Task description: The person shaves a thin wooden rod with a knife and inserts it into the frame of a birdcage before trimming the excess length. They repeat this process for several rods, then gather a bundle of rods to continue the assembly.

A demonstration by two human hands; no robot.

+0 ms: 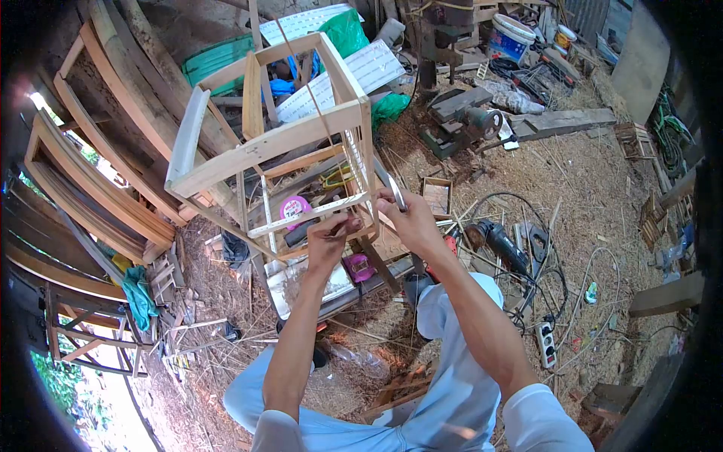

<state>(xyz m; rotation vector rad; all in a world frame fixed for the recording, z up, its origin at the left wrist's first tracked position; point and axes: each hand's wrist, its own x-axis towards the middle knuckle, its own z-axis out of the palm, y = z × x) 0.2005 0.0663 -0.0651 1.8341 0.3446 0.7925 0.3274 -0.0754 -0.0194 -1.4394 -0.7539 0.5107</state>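
Observation:
A light wooden frame (267, 148) with several rails stands tilted in front of me. My left hand (329, 239) is at its near lower corner, just below a pale rail (309, 214). Its fingers are pinched together, and whatever is between them is too small to make out. Beside the same corner post, my right hand (413, 224) is closed around a long grey metal tool (393, 190), whose working end is partly hidden by the frame. A pink round tape measure or roll (294, 207) shows behind the lower rails. Another pink-purple item (359, 267) lies beneath my hands.
A black power tool (503, 247) with cables lies on the shavings to my right, near a white power strip (547, 345). A small wooden box (437, 197) sits just ahead. Long wooden frames (113, 151) lean at left. A bench grinder or vise-like machine (463, 120) stands farther back.

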